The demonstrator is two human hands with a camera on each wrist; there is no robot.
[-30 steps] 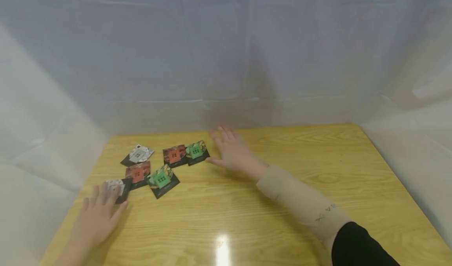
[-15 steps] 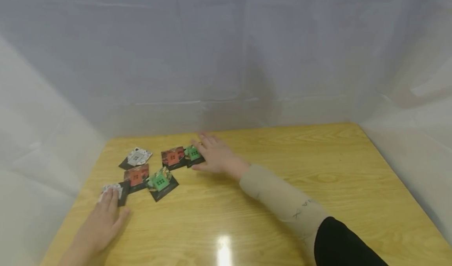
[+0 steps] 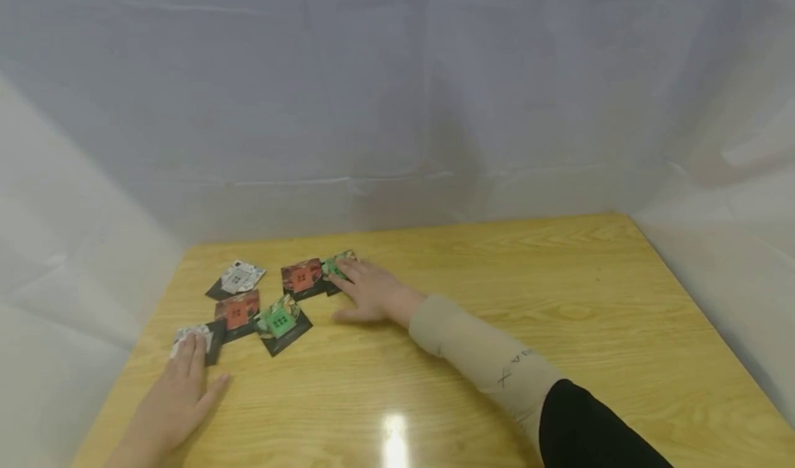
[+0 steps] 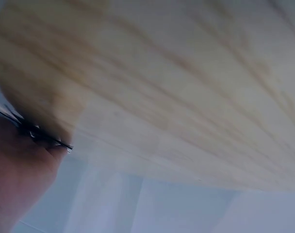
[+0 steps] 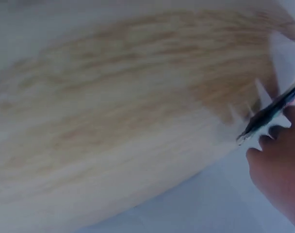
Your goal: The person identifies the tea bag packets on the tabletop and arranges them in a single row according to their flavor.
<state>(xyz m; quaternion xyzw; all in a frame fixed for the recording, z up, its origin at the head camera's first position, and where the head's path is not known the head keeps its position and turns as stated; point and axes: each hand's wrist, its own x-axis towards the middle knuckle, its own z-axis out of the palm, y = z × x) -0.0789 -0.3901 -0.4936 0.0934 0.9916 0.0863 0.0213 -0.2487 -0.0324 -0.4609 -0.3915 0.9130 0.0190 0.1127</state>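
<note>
Left hand (image 3: pixel 172 400) on white-printed square (image 3: pixel 214 342), right hand (image 3: pixel 373 294) on green square (image 3: pixel 329 268)

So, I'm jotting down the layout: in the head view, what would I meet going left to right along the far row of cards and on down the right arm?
Far white card → far red card → far green card → right hand → beige sleeve → black sleeve.

the tan sleeve (image 3: pixel 472 347) has a dark x (image 3: pixel 504 378); writing on the cards (image 3: pixel 278 322) is too blurry to read.
</note>
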